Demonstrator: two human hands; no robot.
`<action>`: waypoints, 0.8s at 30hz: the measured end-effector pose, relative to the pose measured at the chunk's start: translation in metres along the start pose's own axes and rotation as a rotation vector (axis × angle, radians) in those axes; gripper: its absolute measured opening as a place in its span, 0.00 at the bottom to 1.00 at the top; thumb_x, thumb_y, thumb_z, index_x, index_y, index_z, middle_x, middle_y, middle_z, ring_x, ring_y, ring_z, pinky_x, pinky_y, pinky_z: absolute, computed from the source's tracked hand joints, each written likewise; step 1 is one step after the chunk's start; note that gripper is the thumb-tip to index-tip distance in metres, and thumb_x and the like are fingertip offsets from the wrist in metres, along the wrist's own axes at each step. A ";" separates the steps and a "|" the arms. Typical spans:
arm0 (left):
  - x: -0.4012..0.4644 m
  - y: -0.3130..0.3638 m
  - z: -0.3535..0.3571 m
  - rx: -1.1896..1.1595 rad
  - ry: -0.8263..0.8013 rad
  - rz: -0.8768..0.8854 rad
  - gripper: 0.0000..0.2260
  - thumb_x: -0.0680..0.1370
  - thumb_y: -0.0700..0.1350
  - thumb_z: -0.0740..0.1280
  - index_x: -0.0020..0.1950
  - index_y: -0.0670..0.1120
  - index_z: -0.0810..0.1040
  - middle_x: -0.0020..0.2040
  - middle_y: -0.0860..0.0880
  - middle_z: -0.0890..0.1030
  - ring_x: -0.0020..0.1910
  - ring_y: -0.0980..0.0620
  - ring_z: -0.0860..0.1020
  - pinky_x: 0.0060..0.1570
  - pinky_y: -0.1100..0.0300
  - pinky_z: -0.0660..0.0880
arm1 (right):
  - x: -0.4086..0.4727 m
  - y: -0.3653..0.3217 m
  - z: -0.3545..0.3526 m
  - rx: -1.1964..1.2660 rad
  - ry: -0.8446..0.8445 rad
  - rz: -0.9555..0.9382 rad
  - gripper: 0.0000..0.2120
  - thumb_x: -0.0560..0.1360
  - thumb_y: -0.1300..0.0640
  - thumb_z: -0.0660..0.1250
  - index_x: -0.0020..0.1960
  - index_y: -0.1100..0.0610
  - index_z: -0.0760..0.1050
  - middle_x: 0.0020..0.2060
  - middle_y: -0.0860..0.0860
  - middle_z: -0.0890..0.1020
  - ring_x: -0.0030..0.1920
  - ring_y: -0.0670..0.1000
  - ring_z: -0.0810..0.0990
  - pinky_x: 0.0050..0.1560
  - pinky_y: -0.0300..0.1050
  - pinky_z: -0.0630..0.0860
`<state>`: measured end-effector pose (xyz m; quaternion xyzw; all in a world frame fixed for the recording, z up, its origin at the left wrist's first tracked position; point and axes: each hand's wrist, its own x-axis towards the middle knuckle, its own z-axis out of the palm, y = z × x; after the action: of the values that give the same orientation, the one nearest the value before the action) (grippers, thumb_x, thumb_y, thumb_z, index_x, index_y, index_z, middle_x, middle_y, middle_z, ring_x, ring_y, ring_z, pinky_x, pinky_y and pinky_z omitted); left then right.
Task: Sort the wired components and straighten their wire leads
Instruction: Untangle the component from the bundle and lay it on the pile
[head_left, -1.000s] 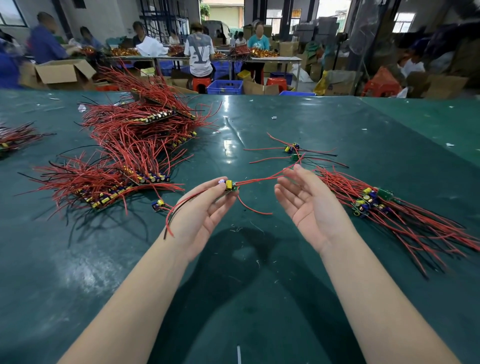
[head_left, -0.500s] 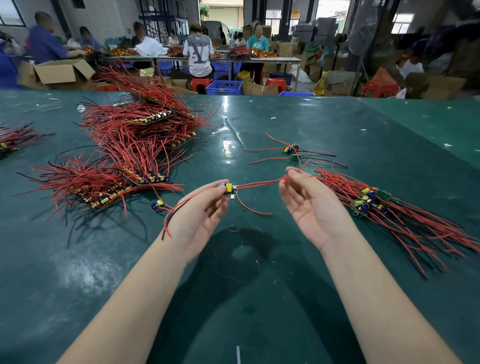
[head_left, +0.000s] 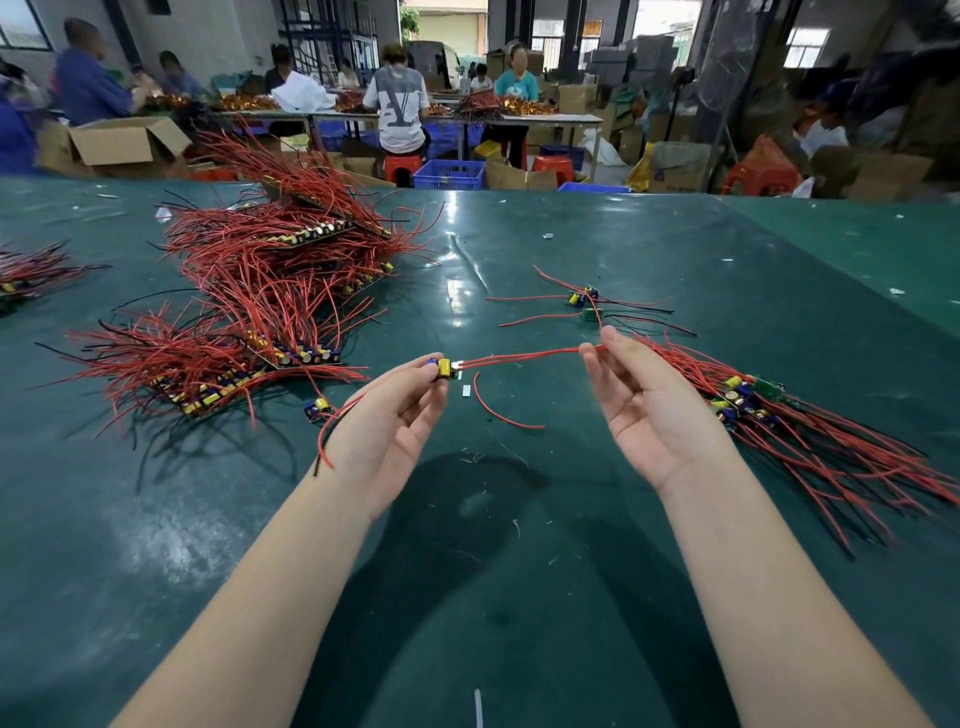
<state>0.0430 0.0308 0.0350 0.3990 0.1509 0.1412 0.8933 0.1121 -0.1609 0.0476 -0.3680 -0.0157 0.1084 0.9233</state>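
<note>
Right hand (head_left: 655, 410) slides outward along the red leads (head_left: 524, 357), away from the component (head_left: 443, 367); gap between the two hands is wider than 1.0 s ago. Its fingertips (head_left: 592, 354) now sit at the far end of the leads, which run straighter and more level between the hands than before. Left hand (head_left: 387, 431) drifts slightly lower and left, component pinched at its fingertips. One loose lead (head_left: 498, 413) droops lower toward the table (head_left: 519, 597).

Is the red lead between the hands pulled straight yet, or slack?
Nearly straight: the red lead spans from the component to the right hand with slight bowing.
</note>
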 end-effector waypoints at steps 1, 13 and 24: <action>0.000 0.001 0.000 0.003 0.009 0.003 0.05 0.77 0.34 0.65 0.48 0.38 0.80 0.36 0.48 0.83 0.33 0.57 0.81 0.36 0.69 0.77 | 0.001 -0.002 -0.002 0.003 0.004 -0.002 0.06 0.67 0.65 0.73 0.43 0.64 0.79 0.34 0.53 0.84 0.39 0.50 0.85 0.37 0.34 0.79; 0.001 0.003 -0.003 0.088 0.030 0.085 0.05 0.77 0.34 0.65 0.46 0.40 0.81 0.34 0.49 0.83 0.32 0.58 0.81 0.35 0.69 0.77 | 0.001 -0.002 -0.001 -0.125 -0.052 0.067 0.25 0.61 0.50 0.77 0.52 0.63 0.77 0.40 0.57 0.81 0.42 0.54 0.85 0.42 0.40 0.81; 0.001 0.000 -0.002 0.111 -0.012 0.087 0.05 0.77 0.33 0.64 0.46 0.38 0.80 0.34 0.48 0.83 0.32 0.57 0.81 0.35 0.69 0.77 | 0.000 -0.002 -0.002 -0.133 -0.092 0.005 0.09 0.71 0.70 0.69 0.36 0.60 0.83 0.35 0.54 0.84 0.38 0.50 0.85 0.39 0.35 0.80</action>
<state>0.0430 0.0326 0.0338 0.4550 0.1355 0.1689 0.8638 0.1126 -0.1638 0.0471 -0.4234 -0.0645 0.1265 0.8948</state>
